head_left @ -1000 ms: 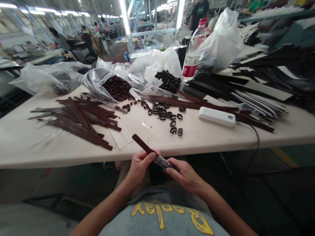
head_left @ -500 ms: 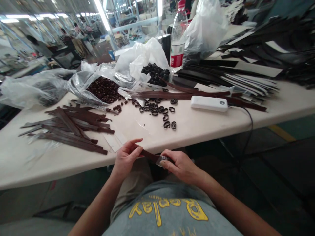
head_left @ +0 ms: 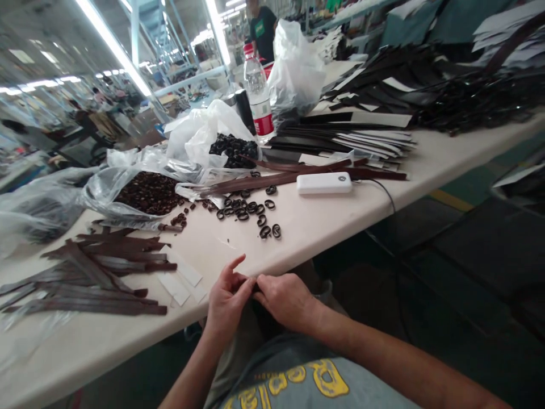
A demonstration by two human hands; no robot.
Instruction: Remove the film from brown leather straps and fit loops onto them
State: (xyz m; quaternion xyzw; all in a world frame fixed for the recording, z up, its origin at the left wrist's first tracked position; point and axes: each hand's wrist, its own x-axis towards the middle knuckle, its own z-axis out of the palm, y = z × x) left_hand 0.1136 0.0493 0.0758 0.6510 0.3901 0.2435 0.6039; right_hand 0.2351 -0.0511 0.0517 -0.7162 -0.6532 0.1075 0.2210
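Both of my hands meet just off the front edge of the table, with fingertips touching. My left hand [head_left: 227, 295] pinches with thumb and fingers while its index finger sticks out. My right hand [head_left: 289, 298] is closed, knuckles up, against the left fingertips. Only a dark sliver of the brown strip [head_left: 256, 288] shows between them; the rest is hidden by the fingers. Nearest on the table lie white paper strips [head_left: 181, 275] and a pile of brown leather-like strips [head_left: 114, 267]. Black loops [head_left: 251, 209] are scattered beyond my hands.
Plastic bags hold small brown pieces [head_left: 147, 193] and black pieces [head_left: 234, 150]. A white power bank [head_left: 324, 183] with a cable lies right of the loops. Behind stand a red-capped bottle [head_left: 258, 96] and black strip stacks [head_left: 340, 136]. A person [head_left: 263, 31] is in the background.
My hands have come together, covering the brown strip that stretched between them. The clear piece by my right fingers is out of sight. The view has turned right and tilted.
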